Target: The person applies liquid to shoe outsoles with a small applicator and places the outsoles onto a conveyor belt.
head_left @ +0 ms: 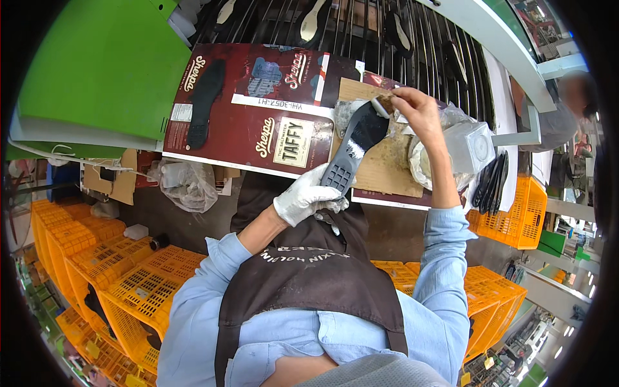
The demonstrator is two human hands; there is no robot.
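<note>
My left hand, in a white work glove, is closed round the heel end of a black shoe sole. The sole slants up and to the right, with a grid of hollows at its heel and a wet-looking shine at its middle. At the toe end, my bare right hand pinches a small brush with a pale edge that touches the sole. Below lies a stained cardboard sheet. Beside my right forearm is a plastic-lined tub next to a clear plastic container.
Another dark sole lies on the maroon printed board at left. Beyond it, metal rods carry several soles. A green panel stands at left. Orange crates flank me. At far right, part of another person shows.
</note>
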